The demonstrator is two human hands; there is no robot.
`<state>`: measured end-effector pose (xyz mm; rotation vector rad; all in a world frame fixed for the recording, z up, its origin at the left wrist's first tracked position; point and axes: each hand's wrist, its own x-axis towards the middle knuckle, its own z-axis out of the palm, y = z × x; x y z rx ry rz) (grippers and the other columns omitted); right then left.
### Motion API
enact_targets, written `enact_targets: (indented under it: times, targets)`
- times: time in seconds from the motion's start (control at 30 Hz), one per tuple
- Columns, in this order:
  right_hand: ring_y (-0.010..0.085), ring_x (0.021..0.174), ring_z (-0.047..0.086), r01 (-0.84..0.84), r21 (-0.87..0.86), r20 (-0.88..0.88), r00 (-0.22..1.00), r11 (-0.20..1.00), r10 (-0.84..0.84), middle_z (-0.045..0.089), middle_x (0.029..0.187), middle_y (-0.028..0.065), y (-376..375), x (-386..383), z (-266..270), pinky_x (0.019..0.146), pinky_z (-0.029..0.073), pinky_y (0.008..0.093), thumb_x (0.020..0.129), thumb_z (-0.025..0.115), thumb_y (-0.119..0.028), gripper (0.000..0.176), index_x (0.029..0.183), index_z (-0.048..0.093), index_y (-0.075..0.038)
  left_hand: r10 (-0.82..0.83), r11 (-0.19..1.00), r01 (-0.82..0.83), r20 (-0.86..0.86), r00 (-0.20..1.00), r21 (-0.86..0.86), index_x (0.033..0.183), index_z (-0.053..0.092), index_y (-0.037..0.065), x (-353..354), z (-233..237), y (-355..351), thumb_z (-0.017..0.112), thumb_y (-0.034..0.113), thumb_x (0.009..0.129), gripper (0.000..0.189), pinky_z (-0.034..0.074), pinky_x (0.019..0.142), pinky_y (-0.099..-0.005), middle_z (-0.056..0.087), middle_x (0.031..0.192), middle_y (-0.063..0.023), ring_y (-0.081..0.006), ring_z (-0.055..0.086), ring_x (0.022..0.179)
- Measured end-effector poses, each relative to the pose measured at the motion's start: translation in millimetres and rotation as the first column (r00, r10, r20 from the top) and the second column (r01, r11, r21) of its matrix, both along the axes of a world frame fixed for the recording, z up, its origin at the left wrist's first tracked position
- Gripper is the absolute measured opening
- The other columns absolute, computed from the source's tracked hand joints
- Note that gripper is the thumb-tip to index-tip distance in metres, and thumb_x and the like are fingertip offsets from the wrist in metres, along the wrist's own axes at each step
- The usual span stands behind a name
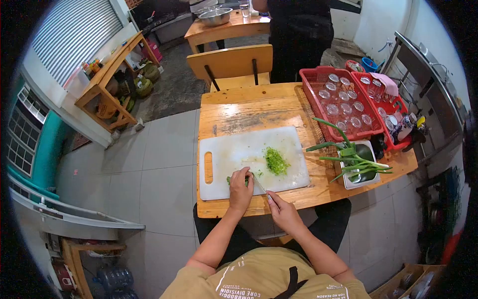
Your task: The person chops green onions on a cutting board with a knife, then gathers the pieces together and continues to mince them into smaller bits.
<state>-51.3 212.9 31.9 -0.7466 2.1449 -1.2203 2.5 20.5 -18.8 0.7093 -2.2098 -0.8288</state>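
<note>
A white cutting board [226, 149] lies on the wooden table in front of me. My left hand [241, 188] presses curled fingers down on a small bunch of green onion [229, 180] near the board's front edge, hiding most of it. My right hand [285, 211] is closed round the handle of a knife [259, 185], whose blade points up and left, right beside my left fingertips. A pile of finely chopped green onion [276, 161] sits on the board's right half, with a few loose bits between it and my hands.
Right of the board, whole green onions [354, 158] lie across a metal container [367, 183]. Behind stand a red crate [311, 82] of upturned glasses and another red basket [398, 142]. A chair [231, 57] faces me; a person in black [300, 45] stands beyond, by a table with a metal bowl [215, 18].
</note>
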Motion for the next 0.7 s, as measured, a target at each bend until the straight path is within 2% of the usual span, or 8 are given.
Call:
enact_targets:
  times: [0.1,0.17,0.27,0.4,0.47,0.5,0.57,0.7]
  targets:
    - [0.0483,0.075,0.073,-0.01,-0.006,-0.1,0.995,1.0,0.009,0.072,0.082,0.0291,-8.6,-3.4,-4.8,0.071,0.057,0.0543,0.111,0.061,-0.029,0.038,0.145,0.068,-0.016,0.0,0.999,0.002,-0.042,0.999,0.05,0.125,0.07,0.002,-4.4,1.9,1.0,0.073,0.002,0.096,0.029,0.052,0.099,-0.0471,0.073,0.104,-0.0127,-0.0348,0.068,0.106]
    - [0.0442,0.076,0.073,-0.015,0.083,-0.155,0.988,0.996,0.028,0.073,0.09,0.0299,-14.4,-1.7,-3.0,0.071,0.057,0.0469,0.111,0.061,-0.025,0.037,0.147,0.067,-0.016,0.002,0.999,-0.001,-0.024,1.0,0.036,0.124,0.069,0.002,-2.3,1.5,1.4,0.072,0.003,0.096,0.028,0.052,0.099,-0.047,0.072,0.104,-0.0131,-0.0352,0.067,0.108]
    - [0.0475,0.08,0.073,-0.01,0.024,-0.222,0.975,1.0,0.015,0.073,0.091,0.0301,-9.3,1.2,-9.6,0.071,0.057,0.0503,0.11,0.062,-0.023,0.037,0.146,0.067,-0.016,-0.001,1.0,0.001,-0.02,1.0,-0.028,0.124,0.069,0.003,-3.2,-0.5,0.7,0.072,0.003,0.097,0.027,0.052,0.098,-0.0468,0.071,0.104,-0.013,-0.0352,0.065,0.109]
    - [0.0468,0.079,0.074,-0.002,0.022,-0.239,0.971,1.0,0.008,0.073,0.089,0.0296,-6.5,1.5,-6.7,0.071,0.057,0.0504,0.11,0.062,-0.022,0.037,0.146,0.067,-0.015,0.004,0.999,-0.005,-0.019,1.0,-0.047,0.123,0.068,0.003,-3.2,-2.7,0.4,0.072,0.003,0.096,0.027,0.053,0.097,-0.0467,0.071,0.103,-0.0129,-0.0351,0.064,0.109]
    - [0.046,0.081,0.074,-0.007,0.11,-0.272,0.961,0.994,0.037,0.073,0.089,0.0295,-10.0,0.1,0.7,0.071,0.057,0.0491,0.11,0.063,-0.023,0.036,0.145,0.068,-0.015,-0.013,1.0,0.013,-0.027,1.0,-0.025,0.121,0.068,0.003,-2.5,-1.6,-0.6,0.074,0.003,0.095,0.026,0.052,0.097,-0.0467,0.07,0.103,-0.013,-0.035,0.065,0.106]
    - [0.046,0.081,0.074,-0.013,0.109,-0.273,0.961,0.994,0.042,0.073,0.089,0.0295,-8.1,0.3,-2.3,0.071,0.057,0.0491,0.11,0.063,-0.023,0.036,0.145,0.068,-0.015,-0.007,1.0,0.006,-0.028,1.0,-0.026,0.121,0.068,0.003,-2.0,-1.1,-0.8,0.074,0.003,0.095,0.026,0.052,0.097,-0.0467,0.07,0.103,-0.013,-0.035,0.065,0.106]
    - [0.0501,0.078,0.073,0.002,0.008,-0.27,0.963,1.0,0.0,0.073,0.083,0.029,-2.2,-1.8,-8.6,0.07,0.057,0.0585,0.111,0.059,-0.03,0.038,0.146,0.067,-0.02,-0.025,1.0,0.025,-0.05,0.998,-0.008,0.12,0.069,0.002,-2.4,0.5,-2.2,0.074,0.003,0.095,0.025,0.052,0.096,-0.0465,0.071,0.102,-0.0134,-0.0351,0.066,0.104]
    - [0.0512,0.081,0.073,0.036,0.053,-0.166,0.986,0.998,-0.026,0.074,0.087,0.0294,7.7,-5.7,-5.5,0.073,0.058,0.0583,0.111,0.06,-0.029,0.038,0.147,0.067,-0.02,-0.046,0.998,0.043,-0.056,0.997,-0.055,0.118,0.07,0.003,-2.4,1.6,0.9,0.074,0.004,0.095,0.023,0.053,0.095,-0.0467,0.072,0.102,-0.0145,-0.0353,0.067,0.103]
